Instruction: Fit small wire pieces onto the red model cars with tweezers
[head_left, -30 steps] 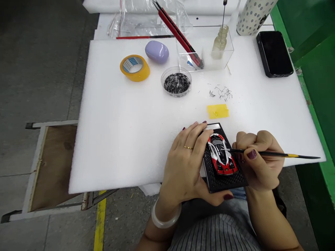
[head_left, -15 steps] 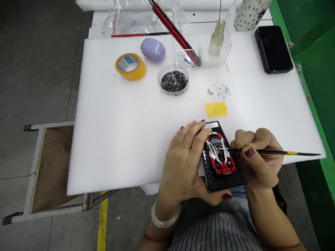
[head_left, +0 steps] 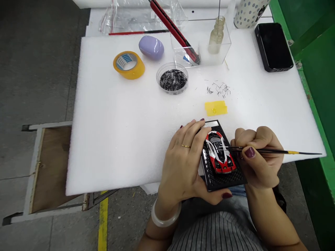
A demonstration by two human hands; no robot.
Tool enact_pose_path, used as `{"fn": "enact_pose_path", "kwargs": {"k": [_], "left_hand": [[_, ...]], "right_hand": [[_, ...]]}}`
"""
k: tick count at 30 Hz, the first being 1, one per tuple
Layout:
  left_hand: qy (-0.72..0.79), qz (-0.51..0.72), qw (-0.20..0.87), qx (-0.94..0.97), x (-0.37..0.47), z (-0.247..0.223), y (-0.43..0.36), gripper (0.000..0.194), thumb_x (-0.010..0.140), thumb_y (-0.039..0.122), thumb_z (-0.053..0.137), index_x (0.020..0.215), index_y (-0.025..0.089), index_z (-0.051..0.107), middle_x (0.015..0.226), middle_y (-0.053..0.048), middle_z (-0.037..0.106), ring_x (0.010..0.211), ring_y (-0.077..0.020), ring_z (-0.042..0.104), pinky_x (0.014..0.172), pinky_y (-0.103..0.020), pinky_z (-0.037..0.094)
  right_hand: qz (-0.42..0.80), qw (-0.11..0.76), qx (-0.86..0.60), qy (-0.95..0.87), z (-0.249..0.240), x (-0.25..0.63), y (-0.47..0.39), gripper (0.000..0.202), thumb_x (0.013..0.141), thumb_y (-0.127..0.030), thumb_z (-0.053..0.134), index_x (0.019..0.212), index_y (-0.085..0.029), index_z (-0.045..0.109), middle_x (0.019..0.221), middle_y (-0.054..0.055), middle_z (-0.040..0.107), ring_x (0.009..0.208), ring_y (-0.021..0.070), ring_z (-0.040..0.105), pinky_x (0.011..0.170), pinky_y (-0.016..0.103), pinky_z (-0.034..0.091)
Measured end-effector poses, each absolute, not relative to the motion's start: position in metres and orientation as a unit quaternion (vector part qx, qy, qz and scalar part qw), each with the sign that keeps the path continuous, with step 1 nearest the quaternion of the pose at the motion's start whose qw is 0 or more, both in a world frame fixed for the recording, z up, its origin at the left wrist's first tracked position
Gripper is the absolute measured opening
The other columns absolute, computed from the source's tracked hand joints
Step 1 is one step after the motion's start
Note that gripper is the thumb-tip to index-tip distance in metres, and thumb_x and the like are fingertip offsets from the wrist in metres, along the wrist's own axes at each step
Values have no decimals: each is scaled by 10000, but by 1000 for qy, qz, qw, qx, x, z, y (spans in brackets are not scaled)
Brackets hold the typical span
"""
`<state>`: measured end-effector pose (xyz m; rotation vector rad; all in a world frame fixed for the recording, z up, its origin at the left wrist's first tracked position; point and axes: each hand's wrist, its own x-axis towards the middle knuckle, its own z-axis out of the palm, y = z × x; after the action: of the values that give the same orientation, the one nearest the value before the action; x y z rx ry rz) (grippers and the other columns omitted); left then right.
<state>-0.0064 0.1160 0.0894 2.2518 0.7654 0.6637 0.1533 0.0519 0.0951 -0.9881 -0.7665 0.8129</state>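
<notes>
My left hand [head_left: 184,160] grips a black textured display base [head_left: 222,180] along its left and lower edges. On that base sits a small red, white and black model car [head_left: 222,153]. Between the closed fingers of my right hand [head_left: 258,155] is a thin black paintbrush [head_left: 274,151] with a yellow band. Its fine tip reaches over the middle of the car; whether it touches cannot be made out. Just beyond the base, a piece of yellow tape [head_left: 221,107] with a clear drop on it lies on the white foam board [head_left: 117,139].
Behind are a clear dish [head_left: 172,80] of short black fibres, scattered fibres [head_left: 222,89], a roll of yellow tape [head_left: 137,69] and a purple egg-shaped object [head_left: 151,47]. A clear box [head_left: 204,59] holds a red utility knife [head_left: 175,31] and small bottle [head_left: 216,36]. A black device [head_left: 274,47] lies right.
The view has shifted slightly, so the board's items sit a little higher and further left. Both hands keep their holds, with the brush tip still over the car.
</notes>
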Motion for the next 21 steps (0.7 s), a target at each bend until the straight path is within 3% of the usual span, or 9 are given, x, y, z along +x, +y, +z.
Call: {"fn": "enact_pose_path", "kwargs": {"k": [6, 9, 13, 17, 21], "left_hand": [[291, 252, 319, 866, -6, 90, 115, 1085, 721, 967, 446, 1414, 133, 479, 1518, -217, 511, 1432, -414, 454, 1227, -566, 316], [317, 251, 283, 870, 1, 96, 108, 1122, 685, 954, 534, 1419, 106, 482, 1480, -237, 516, 1366, -420, 495, 1172, -576, 372], [376, 281, 235, 851, 23, 103, 91, 1151, 601, 961, 615, 1367, 105, 533, 1417, -248, 514, 1285, -444, 496, 1082, -613, 412], [411, 329, 203, 825, 49, 102, 74, 1088, 542, 901, 720, 1296, 131, 574, 1349, -235, 514, 1237, -460, 464, 1061, -645, 386], [422, 343, 171, 821, 65, 97, 64, 977, 598, 813, 762, 1300, 164, 559, 1359, -219, 493, 1238, -464, 428, 1057, -653, 342]], "right_hand": [[362, 761, -435, -317, 98, 162, 54, 232, 807, -301, 802, 731, -260, 586, 545, -40, 402, 499, 140, 325, 419, 269, 261], [318, 747, -492, -315, 103, 171, 41, 93, 899, -319, 745, 850, -270, 682, 597, -20, 517, 525, 146, 428, 447, 278, 327], [271, 647, -617, -357, 116, 182, 12, 216, 1037, -365, 559, 943, -250, 716, 789, 30, 687, 747, 173, 641, 670, 319, 485], [294, 513, -689, -419, 129, 192, -9, 134, 938, -342, 711, 922, -252, 612, 1047, 31, 737, 895, 186, 675, 781, 321, 506], [260, 466, -716, -450, 130, 200, -12, 249, 876, -323, 762, 878, -240, 527, 980, 29, 723, 879, 188, 656, 761, 310, 500]]}}
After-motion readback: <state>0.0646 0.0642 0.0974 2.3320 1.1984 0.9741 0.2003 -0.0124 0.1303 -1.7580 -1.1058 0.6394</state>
